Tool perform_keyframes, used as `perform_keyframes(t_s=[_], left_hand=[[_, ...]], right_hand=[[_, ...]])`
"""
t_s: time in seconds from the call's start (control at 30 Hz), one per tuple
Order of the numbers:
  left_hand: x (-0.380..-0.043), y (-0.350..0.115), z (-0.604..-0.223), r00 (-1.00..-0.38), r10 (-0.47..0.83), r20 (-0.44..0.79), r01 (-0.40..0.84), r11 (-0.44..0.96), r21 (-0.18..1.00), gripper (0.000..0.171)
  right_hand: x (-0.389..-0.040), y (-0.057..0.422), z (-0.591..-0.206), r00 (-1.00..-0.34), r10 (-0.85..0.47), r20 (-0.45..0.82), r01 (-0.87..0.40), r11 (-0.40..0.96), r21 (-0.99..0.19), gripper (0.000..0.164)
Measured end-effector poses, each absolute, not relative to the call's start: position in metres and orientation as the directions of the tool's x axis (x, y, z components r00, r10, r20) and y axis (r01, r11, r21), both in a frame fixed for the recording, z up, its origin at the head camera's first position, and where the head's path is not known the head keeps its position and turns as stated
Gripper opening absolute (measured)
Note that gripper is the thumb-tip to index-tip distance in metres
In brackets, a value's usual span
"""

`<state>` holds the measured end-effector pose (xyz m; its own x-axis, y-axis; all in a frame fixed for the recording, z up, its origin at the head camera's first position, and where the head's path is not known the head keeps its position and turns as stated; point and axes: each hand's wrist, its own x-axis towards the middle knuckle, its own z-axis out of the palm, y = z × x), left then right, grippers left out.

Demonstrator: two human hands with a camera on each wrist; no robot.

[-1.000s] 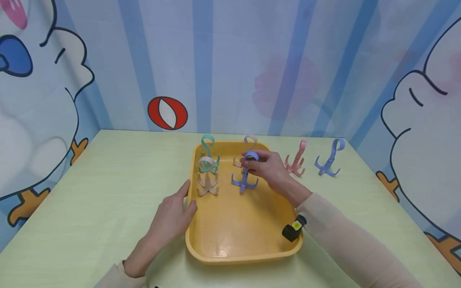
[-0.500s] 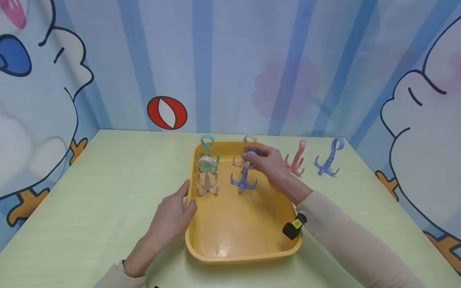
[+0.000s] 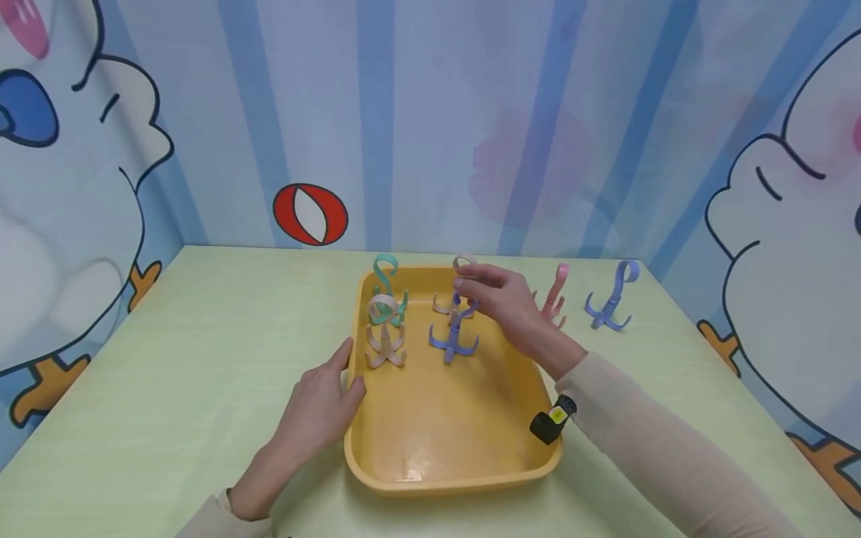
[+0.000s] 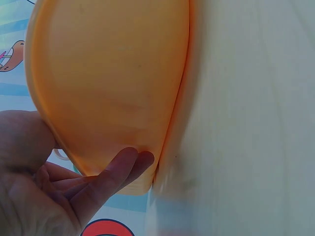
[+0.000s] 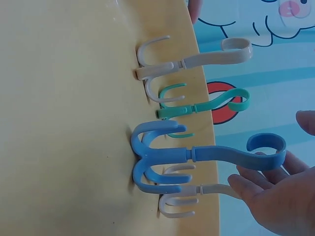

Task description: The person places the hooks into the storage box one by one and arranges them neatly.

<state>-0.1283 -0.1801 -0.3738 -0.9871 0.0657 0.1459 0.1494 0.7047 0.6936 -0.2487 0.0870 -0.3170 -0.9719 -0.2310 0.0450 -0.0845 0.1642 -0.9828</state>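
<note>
A yellow tray (image 3: pixel 444 441) bears several four-pronged hanging hooks. My left hand (image 3: pixel 319 403) holds its left side; in the left wrist view the fingers (image 4: pixel 110 179) lie along the outer wall and the thumb reaches over the rim. By the top of a blue hook (image 3: pixel 454 341) is my right hand (image 3: pixel 507 306), which hides its loop in the head view. In the right wrist view the blue hook (image 5: pixel 211 153) stands upright on the tray, the fingers (image 5: pixel 243 187) extended behind its curl, the thumb apart. Beside it stand a beige hook (image 3: pixel 386 347), a green hook (image 3: pixel 386 278) and another beige hook (image 3: pixel 464 261).
On the table (image 3: pixel 255 299), right of the tray, stand a pink hook (image 3: pixel 555 291) and a second blue hook (image 3: pixel 610 302). A striped cartoon curtain (image 3: pixel 430 149) rises behind the table. A black wrist camera (image 3: pixel 553 420) sits by the right sleeve, over the tray's right rim.
My right hand has loosened from the blue hook's loop and shifted slightly up. The blue hook stays in its place. My left hand keeps its hold on the tray.
</note>
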Motion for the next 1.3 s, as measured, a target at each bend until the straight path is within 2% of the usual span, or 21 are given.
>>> perform_keyframes(t_s=[0.43,0.8,1.3], left_hand=[[-0.128,-0.18,-0.374,-0.988,0.069,0.139,0.147,0.701,0.698,0.068],[-0.128,-0.18,-0.373,-0.99,0.063,0.13,0.137,0.703,0.698,0.068],[-0.128,-0.18,-0.373,-0.99,0.062,0.129,0.135,0.709,0.692,0.068]], right_hand=[[-0.248,0.098,-0.307,-0.977,-0.207,0.047,-0.081,0.158,-0.984,0.052],[-0.247,0.111,-0.306,-0.991,-0.134,0.029,-0.05,0.161,-0.986,0.048],[-0.247,0.138,-0.311,-0.993,-0.104,0.06,-0.075,0.152,-0.986,0.05]])
